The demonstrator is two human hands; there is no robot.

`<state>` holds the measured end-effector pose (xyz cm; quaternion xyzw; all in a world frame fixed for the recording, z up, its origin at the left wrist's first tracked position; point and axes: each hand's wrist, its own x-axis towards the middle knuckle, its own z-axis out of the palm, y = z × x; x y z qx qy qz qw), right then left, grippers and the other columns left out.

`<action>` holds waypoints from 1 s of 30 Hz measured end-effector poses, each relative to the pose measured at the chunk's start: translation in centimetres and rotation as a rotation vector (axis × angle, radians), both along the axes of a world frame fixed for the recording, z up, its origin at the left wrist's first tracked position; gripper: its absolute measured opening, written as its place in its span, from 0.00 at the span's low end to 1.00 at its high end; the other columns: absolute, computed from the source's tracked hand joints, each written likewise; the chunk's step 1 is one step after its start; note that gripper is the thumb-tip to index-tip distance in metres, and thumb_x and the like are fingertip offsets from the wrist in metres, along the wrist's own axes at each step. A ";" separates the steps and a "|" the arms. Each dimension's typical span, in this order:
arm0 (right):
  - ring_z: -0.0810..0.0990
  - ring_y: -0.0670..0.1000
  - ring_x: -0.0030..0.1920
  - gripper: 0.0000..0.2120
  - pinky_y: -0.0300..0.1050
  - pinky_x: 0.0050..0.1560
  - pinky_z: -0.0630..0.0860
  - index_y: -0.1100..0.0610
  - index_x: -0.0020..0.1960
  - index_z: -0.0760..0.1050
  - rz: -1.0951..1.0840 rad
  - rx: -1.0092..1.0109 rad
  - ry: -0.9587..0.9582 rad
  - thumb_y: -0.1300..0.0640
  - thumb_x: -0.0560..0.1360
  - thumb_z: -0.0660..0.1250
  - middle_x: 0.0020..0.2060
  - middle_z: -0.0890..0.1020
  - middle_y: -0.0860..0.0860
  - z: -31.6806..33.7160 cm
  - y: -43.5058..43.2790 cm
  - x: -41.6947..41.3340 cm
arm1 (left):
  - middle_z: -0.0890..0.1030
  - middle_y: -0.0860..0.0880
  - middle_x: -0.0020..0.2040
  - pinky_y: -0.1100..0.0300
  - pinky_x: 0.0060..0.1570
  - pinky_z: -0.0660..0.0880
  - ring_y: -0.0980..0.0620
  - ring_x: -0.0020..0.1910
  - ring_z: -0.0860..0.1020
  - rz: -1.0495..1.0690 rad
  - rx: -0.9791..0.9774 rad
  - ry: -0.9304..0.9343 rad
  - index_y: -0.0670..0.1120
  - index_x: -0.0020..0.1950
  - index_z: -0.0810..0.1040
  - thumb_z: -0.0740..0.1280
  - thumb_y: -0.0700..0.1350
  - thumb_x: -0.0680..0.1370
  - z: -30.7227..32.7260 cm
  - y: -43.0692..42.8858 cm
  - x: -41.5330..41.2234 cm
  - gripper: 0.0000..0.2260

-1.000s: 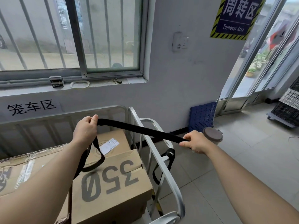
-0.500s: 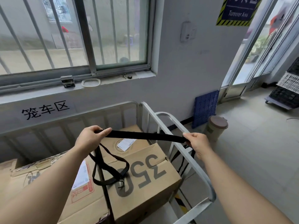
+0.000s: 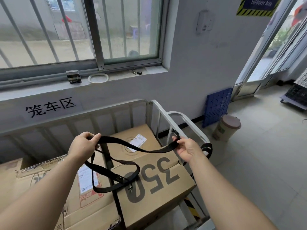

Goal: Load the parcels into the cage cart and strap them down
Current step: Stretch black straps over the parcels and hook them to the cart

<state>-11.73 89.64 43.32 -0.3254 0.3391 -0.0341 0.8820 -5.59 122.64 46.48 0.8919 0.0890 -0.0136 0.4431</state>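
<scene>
Pinching the black strap (image 3: 116,140) between them, the left hand (image 3: 83,146) and right hand (image 3: 187,149) held it above the cardboard parcels (image 3: 154,183) packed inside the cage cart (image 3: 116,107), its span now sagging where it had been taut before.

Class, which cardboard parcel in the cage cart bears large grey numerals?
The rightmost box in the cage cart, below the right hand: it reads "350". The left box lacks such numerals.
</scene>
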 end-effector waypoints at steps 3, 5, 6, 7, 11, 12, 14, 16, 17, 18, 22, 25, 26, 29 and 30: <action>0.73 0.50 0.36 0.05 0.37 0.25 0.75 0.65 0.48 0.70 0.009 0.050 0.069 0.70 0.78 0.55 0.41 0.74 0.60 -0.4 0.4 2.5 | 0.80 0.47 0.35 0.54 0.38 0.69 0.48 0.34 0.75 0.062 -0.015 -0.004 0.41 0.44 0.77 0.66 0.51 0.79 -0.2 0.3 1.1 0.14; 0.71 0.48 0.34 0.05 0.35 0.22 0.73 0.64 0.44 0.70 0.027 0.049 0.098 0.68 0.79 0.59 0.39 0.74 0.59 -0.9 0.6 4.2 | 0.80 0.47 0.35 0.55 0.35 0.68 0.49 0.33 0.74 0.102 -0.018 -0.009 0.40 0.44 0.77 0.66 0.52 0.79 -0.3 0.3 2.1 0.14; 0.71 0.48 0.33 0.06 0.36 0.22 0.75 0.64 0.43 0.70 0.034 0.051 0.115 0.67 0.79 0.59 0.38 0.74 0.58 -1.3 0.5 5.1 | 0.80 0.47 0.36 0.56 0.34 0.68 0.49 0.33 0.74 0.117 -0.020 -0.009 0.40 0.45 0.77 0.65 0.51 0.79 -0.3 0.3 2.6 0.14; 0.72 0.48 0.34 0.06 0.39 0.24 0.77 0.63 0.44 0.70 0.042 0.057 0.125 0.66 0.79 0.60 0.37 0.74 0.57 -1.7 0.5 5.9 | 0.81 0.47 0.36 0.57 0.33 0.67 0.49 0.33 0.74 0.133 -0.022 -0.008 0.40 0.45 0.77 0.65 0.51 0.80 -0.3 0.3 3.1 0.14; 0.80 0.51 0.38 0.05 0.45 0.31 0.81 0.61 0.43 0.72 0.093 0.079 0.116 0.63 0.77 0.66 0.35 0.78 0.54 -3.2 0.2 9.0 | 0.83 0.45 0.39 0.58 0.35 0.67 0.49 0.36 0.75 0.200 -0.015 -0.004 0.40 0.46 0.77 0.64 0.51 0.80 -0.7 -0.1 5.5 0.14; 0.81 0.50 0.38 0.05 0.45 0.32 0.81 0.60 0.43 0.73 0.097 0.069 0.121 0.62 0.76 0.68 0.34 0.79 0.53 -3.7 0.1 9.9 | 0.83 0.45 0.38 0.59 0.35 0.67 0.50 0.36 0.75 0.212 -0.010 0.004 0.40 0.46 0.77 0.64 0.51 0.80 -0.8 -0.3 6.0 0.14; 0.81 0.49 0.36 0.06 0.45 0.38 0.82 0.60 0.45 0.75 0.091 0.047 0.128 0.60 0.74 0.71 0.35 0.80 0.53 -4.6 -0.1 11.8 | 0.82 0.47 0.37 0.60 0.34 0.66 0.52 0.34 0.73 0.229 0.010 0.021 0.40 0.47 0.77 0.64 0.50 0.80 -1.1 -0.8 7.0 0.14; 0.79 0.47 0.32 0.07 0.44 0.45 0.81 0.60 0.46 0.75 0.095 0.015 0.136 0.58 0.74 0.71 0.35 0.80 0.54 -5.7 -0.3 13.7 | 0.81 0.48 0.35 0.60 0.34 0.66 0.52 0.34 0.72 0.236 0.024 0.034 0.39 0.47 0.77 0.64 0.50 0.80 -1.6 -1.4 7.8 0.14; 0.78 0.45 0.30 0.07 0.43 0.44 0.81 0.61 0.45 0.75 0.107 -0.003 0.152 0.57 0.75 0.70 0.36 0.81 0.54 -6.2 -0.3 14.7 | 0.80 0.48 0.35 0.60 0.34 0.66 0.52 0.34 0.72 0.238 0.024 0.041 0.39 0.47 0.77 0.64 0.50 0.80 -1.9 -1.7 8.2 0.14; 0.78 0.45 0.28 0.07 0.42 0.40 0.81 0.61 0.44 0.75 0.118 -0.017 0.174 0.57 0.76 0.69 0.38 0.82 0.56 -6.6 -0.4 15.5 | 0.80 0.47 0.35 0.60 0.33 0.66 0.51 0.33 0.72 0.243 0.021 0.048 0.38 0.47 0.77 0.64 0.50 0.80 -2.2 -2.0 8.6 0.14; 0.77 0.51 0.29 0.04 0.41 0.25 0.77 0.64 0.48 0.70 0.122 -0.029 0.288 0.68 0.79 0.57 0.38 0.79 0.60 -8.4 -0.8 18.9 | 0.80 0.46 0.35 0.61 0.32 0.65 0.51 0.32 0.70 0.266 0.025 0.067 0.37 0.47 0.77 0.64 0.49 0.80 -3.2 -3.3 10.4 0.14; 0.63 0.48 0.22 0.10 0.42 0.25 0.72 0.60 0.39 0.66 0.174 -0.074 0.340 0.67 0.79 0.53 0.28 0.68 0.53 -9.8 -1.2 20.9 | 0.80 0.47 0.34 0.60 0.32 0.65 0.52 0.32 0.70 0.280 0.039 0.085 0.38 0.46 0.77 0.64 0.49 0.80 -3.9 -3.7 11.8 0.14; 0.59 0.47 0.21 0.11 0.39 0.23 0.68 0.57 0.38 0.64 0.200 -0.073 0.351 0.62 0.79 0.54 0.26 0.64 0.50 -10.2 -1.3 21.4 | 0.80 0.46 0.35 0.60 0.33 0.65 0.51 0.32 0.71 0.283 0.040 0.091 0.38 0.46 0.77 0.64 0.50 0.80 -4.1 -3.8 12.2 0.14; 0.56 0.47 0.23 0.11 0.35 0.23 0.61 0.55 0.37 0.61 0.200 -0.019 0.386 0.53 0.77 0.52 0.26 0.61 0.49 -11.6 -1.5 23.1 | 0.82 0.45 0.36 0.58 0.33 0.66 0.49 0.32 0.71 0.296 0.051 0.115 0.39 0.46 0.77 0.64 0.51 0.80 -5.1 -3.8 13.3 0.14; 0.57 0.48 0.24 0.11 0.37 0.25 0.61 0.57 0.38 0.63 0.190 -0.024 0.397 0.55 0.77 0.50 0.27 0.61 0.49 -12.1 -1.4 23.7 | 0.82 0.45 0.37 0.58 0.32 0.66 0.48 0.31 0.70 0.304 0.054 0.120 0.39 0.46 0.77 0.64 0.51 0.80 -5.5 -3.7 13.7 0.14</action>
